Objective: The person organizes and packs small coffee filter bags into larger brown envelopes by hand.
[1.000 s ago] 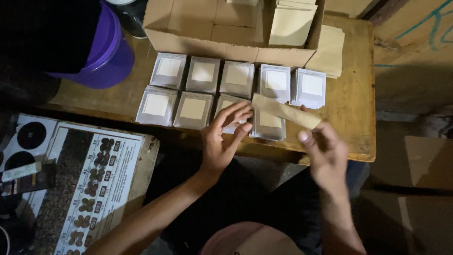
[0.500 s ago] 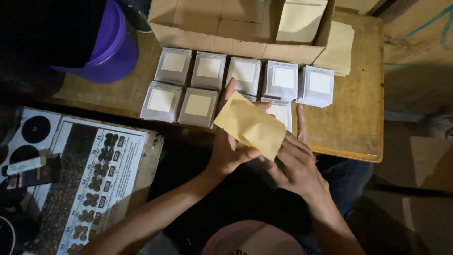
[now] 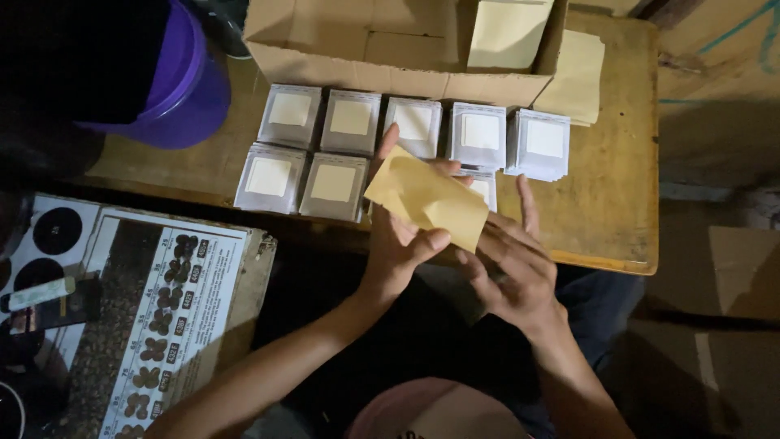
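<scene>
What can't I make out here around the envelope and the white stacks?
Head view only:
- Stack behind the tan envelope: mostly covered by it and the left hand.
- Right hand: whether it touches the envelope is unclear; its fingertips sit under the envelope's edge.
- Cardboard box: its top is cut by the frame's edge, so its contents are only partly shown.
- Purple bucket: its inside is lost in darkness.

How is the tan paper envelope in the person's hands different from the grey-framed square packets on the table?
The tan envelope is plain, one colour all over; the grey-framed packets have a pale square in the middle. The envelope is tilted above the wooden table, held by the left hand and right hand; the packets lie flat in rows. The envelope looks larger than one packet. Both are flat and rectangular.
</scene>
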